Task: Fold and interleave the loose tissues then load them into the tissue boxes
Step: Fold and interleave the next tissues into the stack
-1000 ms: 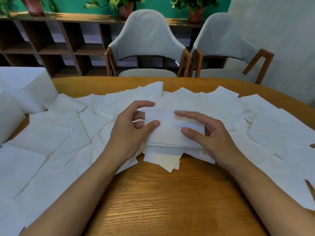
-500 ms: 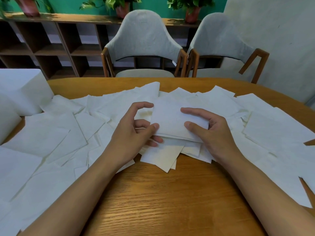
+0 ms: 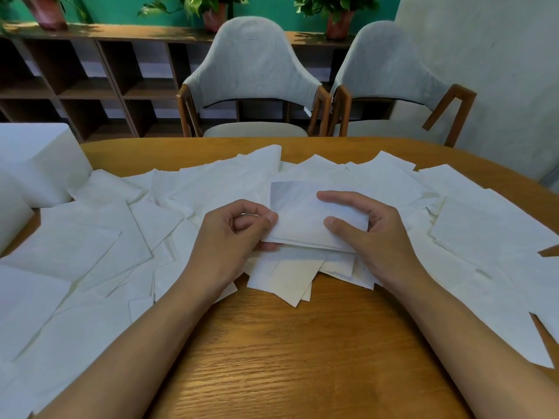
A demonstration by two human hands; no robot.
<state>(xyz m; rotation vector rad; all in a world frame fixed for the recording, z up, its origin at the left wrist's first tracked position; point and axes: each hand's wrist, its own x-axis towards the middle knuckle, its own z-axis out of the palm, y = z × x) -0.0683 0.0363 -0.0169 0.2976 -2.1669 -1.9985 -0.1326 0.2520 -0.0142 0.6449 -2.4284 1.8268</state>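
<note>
A small stack of folded white tissues (image 3: 302,219) is raised a little above the pile at the table's middle. My left hand (image 3: 230,237) pinches its left edge, thumb on top and fingers beneath. My right hand (image 3: 372,234) grips its right end, thumb and forefinger lying across the top sheet. Loose white tissues (image 3: 99,237) are spread flat over most of the table, left and right. Two white tissue boxes stand at the far left: one (image 3: 39,164) further back, the other (image 3: 10,216) cut off by the frame edge.
The wooden table (image 3: 287,358) shows bare wood in front of me between my forearms. Two grey upholstered chairs (image 3: 251,80) stand behind the far edge. A dark shelf unit (image 3: 90,83) with potted plants lines the green back wall.
Both hands have lifted the folded stack off the pile and tilted it. My left hand went from resting at its edge to pinching it, with fingers now under the stack.
</note>
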